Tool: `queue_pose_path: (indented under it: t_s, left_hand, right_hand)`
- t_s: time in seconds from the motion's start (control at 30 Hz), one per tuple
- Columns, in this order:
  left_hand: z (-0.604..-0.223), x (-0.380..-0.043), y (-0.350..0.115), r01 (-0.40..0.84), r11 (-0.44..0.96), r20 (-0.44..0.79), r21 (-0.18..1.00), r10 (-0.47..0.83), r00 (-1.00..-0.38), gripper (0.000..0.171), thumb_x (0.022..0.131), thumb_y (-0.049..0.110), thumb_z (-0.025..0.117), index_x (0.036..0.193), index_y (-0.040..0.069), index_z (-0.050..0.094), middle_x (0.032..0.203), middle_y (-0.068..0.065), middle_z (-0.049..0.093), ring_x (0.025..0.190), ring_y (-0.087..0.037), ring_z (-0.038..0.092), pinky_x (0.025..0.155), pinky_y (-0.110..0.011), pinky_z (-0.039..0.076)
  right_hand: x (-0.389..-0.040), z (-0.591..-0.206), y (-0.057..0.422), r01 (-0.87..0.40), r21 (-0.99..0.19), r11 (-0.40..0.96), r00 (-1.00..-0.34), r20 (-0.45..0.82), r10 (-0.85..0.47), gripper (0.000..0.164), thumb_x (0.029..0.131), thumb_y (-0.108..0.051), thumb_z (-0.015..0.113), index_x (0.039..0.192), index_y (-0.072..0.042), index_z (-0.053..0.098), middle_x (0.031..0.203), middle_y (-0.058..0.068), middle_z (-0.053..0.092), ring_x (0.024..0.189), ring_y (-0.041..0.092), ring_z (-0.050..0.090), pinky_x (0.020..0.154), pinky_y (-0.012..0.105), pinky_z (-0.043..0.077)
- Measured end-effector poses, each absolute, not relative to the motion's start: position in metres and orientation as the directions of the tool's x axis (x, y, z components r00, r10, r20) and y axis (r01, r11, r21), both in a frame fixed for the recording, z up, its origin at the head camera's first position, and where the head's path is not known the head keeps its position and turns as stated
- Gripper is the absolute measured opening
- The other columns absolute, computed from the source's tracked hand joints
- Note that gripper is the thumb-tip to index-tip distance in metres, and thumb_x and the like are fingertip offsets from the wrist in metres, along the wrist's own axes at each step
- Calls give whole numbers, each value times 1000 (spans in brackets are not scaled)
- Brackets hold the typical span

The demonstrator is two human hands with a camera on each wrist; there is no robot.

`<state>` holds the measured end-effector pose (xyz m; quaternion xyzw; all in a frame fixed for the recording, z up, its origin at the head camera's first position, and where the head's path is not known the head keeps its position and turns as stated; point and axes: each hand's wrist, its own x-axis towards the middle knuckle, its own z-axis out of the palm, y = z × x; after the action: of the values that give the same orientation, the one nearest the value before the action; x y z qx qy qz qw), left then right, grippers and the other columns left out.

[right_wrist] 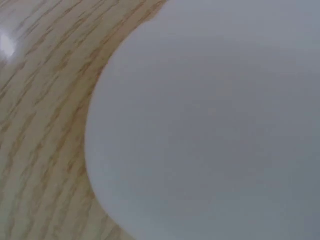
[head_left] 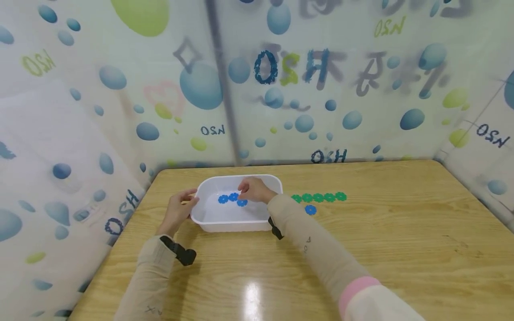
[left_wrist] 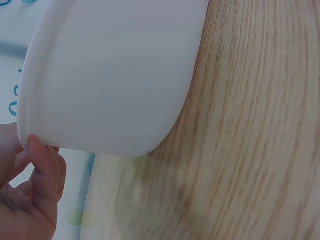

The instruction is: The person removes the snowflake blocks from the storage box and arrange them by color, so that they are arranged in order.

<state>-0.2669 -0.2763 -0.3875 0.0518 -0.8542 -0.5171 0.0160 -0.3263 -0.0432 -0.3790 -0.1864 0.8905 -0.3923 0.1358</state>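
Note:
A white plastic tray sits on the table. My left hand grips its left end, and the left wrist view shows the fingers at the rim of the tray. Several blue flower-shaped pieces lie inside on the tray's floor. Over them, my right hand reaches in across the right side, its fingers bent just above a blue piece. Whether those fingertips pinch anything is too small to tell. Only the outer wall of the tray fills the right wrist view, without the hand.
Right of the tray, a row of several green flower-shaped pieces lies on the wooden table. One blue flower-shaped piece lies in front of that row. A patterned curtain surrounds the table's back and sides.

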Motion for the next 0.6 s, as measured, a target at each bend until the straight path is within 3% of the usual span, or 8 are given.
queue_pose_path:
  t_s: [0.17, 0.4, 0.6]
  left_hand:
    - [-387, -267, -275, -66, 468, -16, 881, -110, -994, 40, 89, 9, 51, 127, 0, 45, 103, -18, 47, 73, -21, 54, 48, -24, 48]
    - [-385, -266, -274, -89, 462, -42, 882, -111, -993, 40, 89, 11, 51, 128, 1, 44, 104, -17, 46, 70, -15, 52, 49, -24, 48]
    - [-385, -267, -276, -115, 465, -67, 878, -119, -991, 41, 90, 12, 51, 129, 3, 43, 106, -16, 45, 73, -16, 52, 50, -23, 48]
  right_hand:
    - [-331, -383, -43, -217, -760, 612, -907, -75, -414, 25, 78, -10, 67, 101, 0, 59, 90, 7, 59, 82, 17, 53, 71, 24, 46]
    - [-329, -389, -46, -157, -775, 612, -912, -124, -390, 25, 79, -9, 66, 102, -1, 59, 94, 7, 57, 83, 18, 53, 69, 23, 48]
    - [-328, -391, -49, -108, -784, 611, -918, -157, -364, 26, 79, -10, 66, 103, -4, 58, 99, 6, 56, 89, 19, 52, 75, 26, 47]
